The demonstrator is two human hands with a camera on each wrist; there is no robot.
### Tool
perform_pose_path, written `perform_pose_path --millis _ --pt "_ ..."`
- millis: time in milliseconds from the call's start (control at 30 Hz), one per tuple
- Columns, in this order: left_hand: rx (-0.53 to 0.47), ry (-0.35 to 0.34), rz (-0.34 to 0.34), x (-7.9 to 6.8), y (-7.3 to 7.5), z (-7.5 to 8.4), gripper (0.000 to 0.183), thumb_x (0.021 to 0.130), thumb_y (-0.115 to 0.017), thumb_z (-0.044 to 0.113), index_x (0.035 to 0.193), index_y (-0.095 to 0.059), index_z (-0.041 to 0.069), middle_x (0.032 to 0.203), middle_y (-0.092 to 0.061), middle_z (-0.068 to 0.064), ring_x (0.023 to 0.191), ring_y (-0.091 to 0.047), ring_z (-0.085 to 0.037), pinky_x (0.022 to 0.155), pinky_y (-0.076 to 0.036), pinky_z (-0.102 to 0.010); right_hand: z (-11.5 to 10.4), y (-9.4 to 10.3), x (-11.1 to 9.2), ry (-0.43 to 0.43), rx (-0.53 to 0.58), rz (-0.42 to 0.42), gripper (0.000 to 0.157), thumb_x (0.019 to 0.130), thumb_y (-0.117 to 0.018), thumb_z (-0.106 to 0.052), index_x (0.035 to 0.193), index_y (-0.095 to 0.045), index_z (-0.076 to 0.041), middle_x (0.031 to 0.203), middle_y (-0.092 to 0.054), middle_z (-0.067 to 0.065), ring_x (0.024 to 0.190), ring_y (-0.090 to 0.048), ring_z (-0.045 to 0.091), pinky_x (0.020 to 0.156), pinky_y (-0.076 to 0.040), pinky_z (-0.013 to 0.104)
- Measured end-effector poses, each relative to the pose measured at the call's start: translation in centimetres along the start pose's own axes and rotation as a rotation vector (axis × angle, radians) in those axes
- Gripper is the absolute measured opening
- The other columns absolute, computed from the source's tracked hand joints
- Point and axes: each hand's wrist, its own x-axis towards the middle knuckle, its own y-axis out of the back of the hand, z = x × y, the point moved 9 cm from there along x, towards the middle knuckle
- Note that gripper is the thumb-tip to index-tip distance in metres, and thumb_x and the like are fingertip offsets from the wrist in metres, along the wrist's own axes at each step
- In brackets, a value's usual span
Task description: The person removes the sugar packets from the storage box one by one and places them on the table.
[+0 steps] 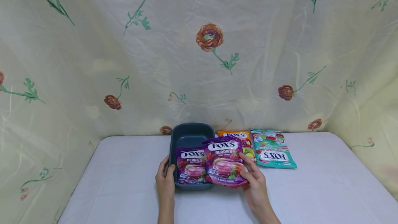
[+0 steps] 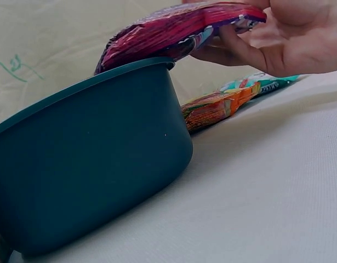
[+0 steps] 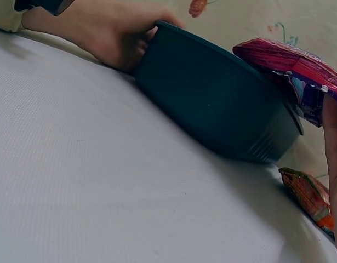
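My left hand [image 1: 165, 174] grips the left wall of a dark teal plastic bin [image 1: 192, 126], its thumb up at the rim. In the bin's near half lies a purple bag of Fox's Berries candy [image 1: 190, 165]. My right hand [image 1: 255, 182] pinches a second purple Fox's Berries bag [image 1: 224, 163] by its right edge, thumb on the printed front. That bag is raised over the bin's right rim, as the left wrist view shows from the side [image 2: 173, 33]. It overlaps part of the bag inside in the head view.
Right of the bin, an orange Fox's bag [image 1: 247, 144] lies on the white table [image 1: 130, 182], partly hidden behind the held bag. Beside it lies a teal Fox's bag [image 1: 273, 149], its label upside down. A flowered cloth [image 1: 174, 61] hangs behind and along both sides.
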Motion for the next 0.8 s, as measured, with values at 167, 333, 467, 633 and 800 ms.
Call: perform_pose_path --millis 167,333,467,633,800 --pt "0.001 0.002 0.000 0.0 0.0 0.0 0.039 0.092 -0.050 0.014 0.131 -0.054 0.013 0.140 -0.051 -0.010 0.134 -0.043 -0.024 0.111 -0.036 -0.039 -0.2 0.4 -0.1 0.016 0.006 0.000 0.054 0.094 -0.043 -0.004 0.146 -0.034 -0.015 0.150 -0.031 -0.005 0.121 -0.050 0.000 0.097 -0.048 0.021" --pt "0.005 0.009 0.003 0.0 0.0 0.0 0.040 0.092 -0.050 0.014 0.131 -0.054 0.014 0.141 -0.051 -0.009 0.134 -0.044 -0.023 0.110 -0.036 -0.038 -0.1 0.8 -0.1 0.007 0.019 0.008 0.055 0.094 -0.041 -0.003 0.147 -0.033 -0.015 0.152 -0.029 -0.004 0.123 -0.047 -0.001 0.098 -0.047 0.019" --pt "0.000 0.006 0.004 -0.1 0.0 0.1 0.040 0.092 -0.050 0.014 0.132 -0.054 0.014 0.141 -0.051 -0.009 0.134 -0.044 -0.023 0.110 -0.036 -0.037 0.1 1.1 0.0 -0.009 0.024 0.031 0.055 0.095 -0.039 -0.002 0.147 -0.033 -0.017 0.153 -0.029 -0.005 0.126 -0.043 0.000 0.098 -0.046 0.018" --pt "-0.001 -0.003 0.000 -0.3 0.0 0.3 0.040 0.093 -0.050 0.013 0.132 -0.054 0.013 0.141 -0.050 -0.011 0.134 -0.044 -0.024 0.111 -0.035 -0.039 0.2 1.5 -0.1 -0.029 0.027 0.053 0.055 0.095 -0.038 -0.002 0.147 -0.032 -0.018 0.153 -0.029 -0.006 0.129 -0.039 0.001 0.098 -0.045 0.016" --pt "0.006 -0.007 0.003 -0.2 0.0 0.2 0.039 0.093 -0.050 0.013 0.131 -0.054 0.013 0.141 -0.051 -0.011 0.134 -0.044 -0.024 0.111 -0.036 -0.039 0.2 2.0 -0.2 -0.036 0.021 0.062 0.054 0.096 -0.039 -0.003 0.147 -0.032 -0.018 0.154 -0.028 -0.005 0.129 -0.038 0.001 0.098 -0.044 0.015"
